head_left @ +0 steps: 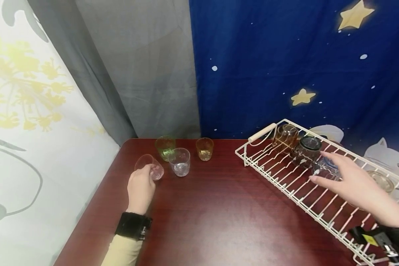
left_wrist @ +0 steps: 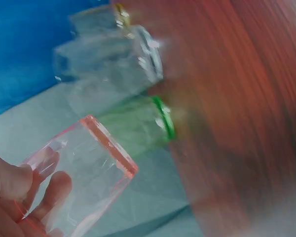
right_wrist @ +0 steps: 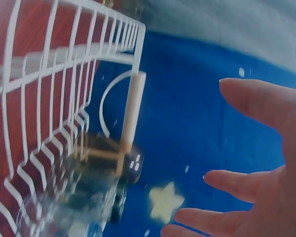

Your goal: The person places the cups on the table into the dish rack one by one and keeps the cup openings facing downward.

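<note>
My left hand (head_left: 140,188) grips a clear pink-tinted glass (head_left: 158,172), tilted at the left end of the table. In the left wrist view, fingers (left_wrist: 58,190) show through its wall and its reddish base (left_wrist: 110,145) points away from the hand. Close by stand a green glass (head_left: 164,148), a clear glass (head_left: 180,163) and a yellowish glass (head_left: 204,150). On the right, my right hand (head_left: 355,181) is spread with thumb and fingers apart, beside a bluish glass (head_left: 323,169) in the white wire rack (head_left: 275,184).
Upside down in the rack are a dark glass (head_left: 305,153) and an amber glass (head_left: 286,139). Another pale glass (head_left: 381,180) sits behind the right hand. The rack has a wooden handle (head_left: 262,133). Curtains (head_left: 252,74) hang behind the red-brown table (head_left: 212,214).
</note>
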`<control>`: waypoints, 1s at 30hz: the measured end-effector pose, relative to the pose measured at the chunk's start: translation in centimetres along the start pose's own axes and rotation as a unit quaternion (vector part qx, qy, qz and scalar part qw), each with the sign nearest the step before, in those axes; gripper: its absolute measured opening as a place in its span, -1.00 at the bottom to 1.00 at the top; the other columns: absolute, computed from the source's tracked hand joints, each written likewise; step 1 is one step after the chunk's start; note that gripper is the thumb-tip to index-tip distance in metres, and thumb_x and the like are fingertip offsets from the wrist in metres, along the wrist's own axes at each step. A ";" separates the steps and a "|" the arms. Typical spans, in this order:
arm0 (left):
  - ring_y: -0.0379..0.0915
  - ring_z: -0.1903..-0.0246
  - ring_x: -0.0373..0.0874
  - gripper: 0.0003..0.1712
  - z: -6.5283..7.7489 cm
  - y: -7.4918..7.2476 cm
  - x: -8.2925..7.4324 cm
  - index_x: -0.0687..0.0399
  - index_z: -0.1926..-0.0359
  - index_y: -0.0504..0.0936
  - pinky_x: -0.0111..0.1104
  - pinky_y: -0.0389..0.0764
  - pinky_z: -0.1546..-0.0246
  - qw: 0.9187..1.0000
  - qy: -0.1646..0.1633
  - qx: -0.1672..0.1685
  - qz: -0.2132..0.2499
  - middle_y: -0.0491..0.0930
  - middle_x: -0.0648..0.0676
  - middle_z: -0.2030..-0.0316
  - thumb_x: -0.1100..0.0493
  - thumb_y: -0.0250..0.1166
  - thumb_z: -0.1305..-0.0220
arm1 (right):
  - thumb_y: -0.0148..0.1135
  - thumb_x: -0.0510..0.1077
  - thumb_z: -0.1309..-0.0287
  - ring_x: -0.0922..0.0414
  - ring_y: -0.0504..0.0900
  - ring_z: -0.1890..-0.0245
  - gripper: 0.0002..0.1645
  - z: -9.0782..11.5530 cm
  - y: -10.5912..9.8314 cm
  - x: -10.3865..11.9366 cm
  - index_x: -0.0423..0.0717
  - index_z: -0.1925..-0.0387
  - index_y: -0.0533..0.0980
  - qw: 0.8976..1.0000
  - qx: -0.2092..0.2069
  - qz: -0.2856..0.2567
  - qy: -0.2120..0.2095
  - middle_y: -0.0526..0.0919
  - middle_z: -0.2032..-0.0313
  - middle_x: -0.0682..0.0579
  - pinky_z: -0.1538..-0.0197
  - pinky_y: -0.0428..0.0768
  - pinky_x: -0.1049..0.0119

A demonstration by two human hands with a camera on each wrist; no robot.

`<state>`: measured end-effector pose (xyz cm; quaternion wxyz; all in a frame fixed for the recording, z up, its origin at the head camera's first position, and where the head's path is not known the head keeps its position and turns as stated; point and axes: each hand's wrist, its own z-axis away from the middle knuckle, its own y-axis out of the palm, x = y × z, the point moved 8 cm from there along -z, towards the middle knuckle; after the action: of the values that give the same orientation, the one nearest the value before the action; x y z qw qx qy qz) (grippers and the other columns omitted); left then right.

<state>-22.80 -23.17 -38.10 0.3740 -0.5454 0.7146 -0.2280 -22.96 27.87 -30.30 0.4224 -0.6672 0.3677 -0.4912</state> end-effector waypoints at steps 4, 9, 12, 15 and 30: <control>0.49 0.35 0.17 -0.77 0.3 -0.9 -1.4 0.15 0.19 0.57 -0.09 0.43 0.25 0.999 -0.020 0.007 0.030 0.63 0.18 0.42 0.36 0.21 -0.07 | 0.27 0.19 0.05 -0.39 0.21 -0.10 0.02 -0.3 1.1 3.2 -0.20 -0.32 0.07 1.000 -0.007 -0.014 -0.021 0.22 -0.16 -0.43 0.05 0.21 -0.28; 0.55 0.32 0.07 -0.75 0.8 -1.0 -3.3 0.08 0.14 0.56 -0.11 0.48 0.31 0.993 -0.045 0.025 0.108 0.65 0.08 0.36 0.34 0.22 -0.11 | 0.26 0.19 0.02 -0.33 0.25 -0.12 -0.04 -0.8 2.5 6.5 -0.16 -0.30 0.13 0.998 -0.016 -0.046 -0.038 0.27 -0.18 -0.36 0.01 0.23 -0.23; 0.58 0.31 -0.05 -0.74 1.1 -0.9 -4.6 0.08 0.11 0.54 -0.16 0.52 0.32 0.985 -0.048 0.033 0.162 0.66 0.02 0.36 0.33 0.22 -0.14 | 0.27 0.17 0.03 -0.27 0.25 -0.16 -0.07 -0.8 3.7 8.0 -0.07 -0.31 0.14 0.994 -0.018 -0.089 -0.055 0.28 -0.20 -0.27 -0.02 0.24 -0.19; 0.58 0.32 -0.16 -0.75 1.4 -0.9 -5.8 0.08 0.12 0.54 -0.24 0.53 0.32 0.976 -0.054 0.036 0.207 0.64 0.00 0.38 0.32 0.22 -0.15 | 0.31 0.14 0.06 -0.14 0.31 -0.16 -0.07 -1.0 5.5 9.0 0.01 -0.31 0.14 0.987 -0.013 -0.140 -0.074 0.31 -0.21 -0.16 -0.05 0.30 -0.06; 0.58 0.29 -0.30 -0.86 2.6 1.9 -12.4 0.06 0.17 0.47 -0.39 0.53 0.25 0.898 -0.094 0.105 0.417 0.65 -0.06 0.39 0.27 0.15 -0.22 | 0.28 -0.21 -0.02 -0.09 0.33 -0.19 -0.10 -2.7 13.2 12.8 0.04 -0.35 0.04 0.883 0.091 -0.446 -0.112 0.25 -0.25 -0.14 -0.10 0.39 0.16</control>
<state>-20.37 -10.65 -37.51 0.5554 -0.1737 0.8100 -0.0725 -23.43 10.78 -37.64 0.2562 -0.7697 -0.0648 -0.5811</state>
